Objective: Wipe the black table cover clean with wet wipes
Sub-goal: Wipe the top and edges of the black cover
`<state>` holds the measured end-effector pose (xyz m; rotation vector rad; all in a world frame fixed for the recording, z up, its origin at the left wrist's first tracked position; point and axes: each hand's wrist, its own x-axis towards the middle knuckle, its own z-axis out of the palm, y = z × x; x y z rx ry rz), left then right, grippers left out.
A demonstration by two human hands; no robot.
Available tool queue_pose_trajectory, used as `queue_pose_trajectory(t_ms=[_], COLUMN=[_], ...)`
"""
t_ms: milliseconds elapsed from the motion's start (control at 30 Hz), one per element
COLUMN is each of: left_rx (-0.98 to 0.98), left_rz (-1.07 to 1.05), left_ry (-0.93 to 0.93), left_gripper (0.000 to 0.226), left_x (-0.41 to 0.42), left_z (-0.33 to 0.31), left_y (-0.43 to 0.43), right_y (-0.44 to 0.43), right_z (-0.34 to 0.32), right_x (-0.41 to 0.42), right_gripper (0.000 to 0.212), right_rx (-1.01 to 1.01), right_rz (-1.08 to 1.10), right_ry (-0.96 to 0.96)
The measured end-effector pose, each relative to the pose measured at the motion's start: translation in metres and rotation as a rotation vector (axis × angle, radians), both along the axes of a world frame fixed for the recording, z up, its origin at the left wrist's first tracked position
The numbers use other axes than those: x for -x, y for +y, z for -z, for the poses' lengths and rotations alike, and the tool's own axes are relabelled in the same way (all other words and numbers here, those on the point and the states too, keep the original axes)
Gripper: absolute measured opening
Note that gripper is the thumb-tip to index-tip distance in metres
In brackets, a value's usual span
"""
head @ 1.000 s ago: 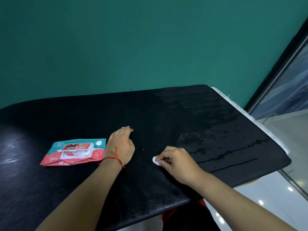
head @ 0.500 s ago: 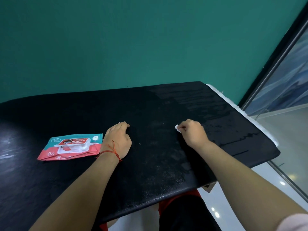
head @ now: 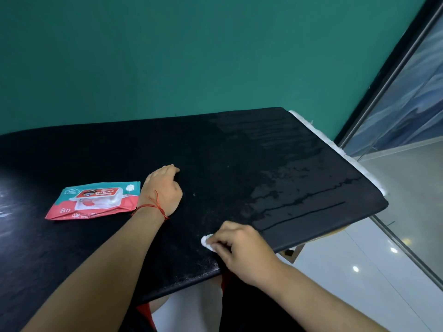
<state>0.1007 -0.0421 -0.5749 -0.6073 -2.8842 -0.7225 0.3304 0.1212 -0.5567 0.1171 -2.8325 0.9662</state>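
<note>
The upper part of the view is filled by a teal wall (head: 191, 56). Below it, the black table cover (head: 239, 152) is spread from the left edge of the frame to a corner at the right. Only a tan piece of the desk (head: 293, 253) is shown, under the cover's near right edge. A glass partition (head: 412, 104) in a dark frame is seen at the far right. Beneath it lies a pale glossy floor (head: 359, 259), on which small lights are reflected.

The right-hand part of the cover is marked by a wet patch (head: 299, 188) with dark streaks running along it. A white strip (head: 335, 149) is exposed along the cover's right edge.

A pack of wet wipes (head: 96, 200), red and teal with a clear plastic lid, is laid flat on the cover at the left, just beside the left hand (head: 163, 190). That hand is rested palm down near the middle of the cover. Its grip is loose, with the fingers lightly bent and nothing held.

The right hand (head: 242, 250) is placed near the front edge of the cover. Its grip is clamped on a wadded wet wipe (head: 205, 242), which is pinched between thumb and fingers and pressed against the cover. Only a small white end of the wipe is shown past the fingertips.

A red thread bracelet (head: 153, 206) is worn on the left wrist. A tiny pale speck (head: 194, 194) is seen on the cover between the two hands.
</note>
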Motion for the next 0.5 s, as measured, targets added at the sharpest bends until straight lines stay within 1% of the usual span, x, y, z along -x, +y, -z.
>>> queue_pose_trajectory(t_ms=[67,100,200,300,400,500], left_rx=[0.002,0.005,0.008,0.013,0.02,0.023], left_rz=[-0.002,-0.005,-0.006,-0.009,-0.018,-0.016], left_ry=[-0.013,-0.015,-0.017,-0.015,-0.016,-0.02], left_gripper=[0.047,0.047,0.047,0.046,0.047,0.047], left_x=[-0.001,-0.002,-0.002,-0.002,-0.003,-0.001], left_z=[-0.002,-0.002,-0.004,-0.005,-0.005,-0.004], left_y=[0.0,0.0,0.0,0.001,0.002,0.001], right_y=[0.019,0.033,0.084,0.134,0.154,0.142], right_z=[0.0,-0.001,-0.004,-0.006,-0.001,0.005], right_x=[0.008,0.014,0.033,0.056,0.073,0.077], right_gripper=[0.028,0.028,0.013,0.016,0.022,0.018], right_rx=[-0.029,-0.028,-0.036,-0.086,-0.128,-0.154], right_rz=[0.078,0.142,0.329,0.473,0.553,0.577], right_ry=[0.042,0.065,0.078,0.017,-0.016,0.006])
